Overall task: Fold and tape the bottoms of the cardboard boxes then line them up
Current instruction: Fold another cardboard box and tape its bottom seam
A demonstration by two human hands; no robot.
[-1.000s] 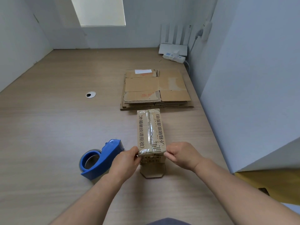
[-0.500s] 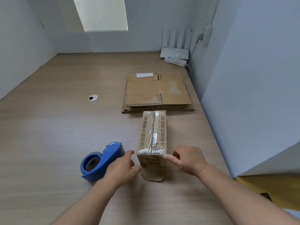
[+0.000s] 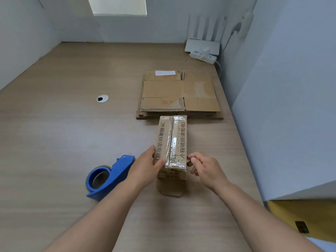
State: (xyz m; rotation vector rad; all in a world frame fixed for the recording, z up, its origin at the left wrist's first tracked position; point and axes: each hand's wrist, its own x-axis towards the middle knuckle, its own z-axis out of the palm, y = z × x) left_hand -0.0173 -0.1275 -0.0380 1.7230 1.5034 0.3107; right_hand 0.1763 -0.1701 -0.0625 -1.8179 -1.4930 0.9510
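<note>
Cardboard box (image 3: 171, 142), taped seam up, sits unmoved just before the flat stack (image 3: 181, 91). The left hand (image 3: 145, 166) has returned to grip its left side, thumb on top; the right hand (image 3: 206, 169), fingers curled, meets its right edge, grip unclear. Taping seems finished.

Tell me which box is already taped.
The assembled box nearest the camera: shiny tape runs along its top seam. The others lie flattened in a stack behind it.

A pale wood-grain desk (image 3: 54, 142) is closed in by white walls (image 3: 27, 33), with a bright window (image 3: 118, 5) above its far edge. A round cable hole (image 3: 102, 98) sits left of centre. A white router (image 3: 201, 45) and power strip (image 3: 203, 56) occupy the far right corner.
</note>
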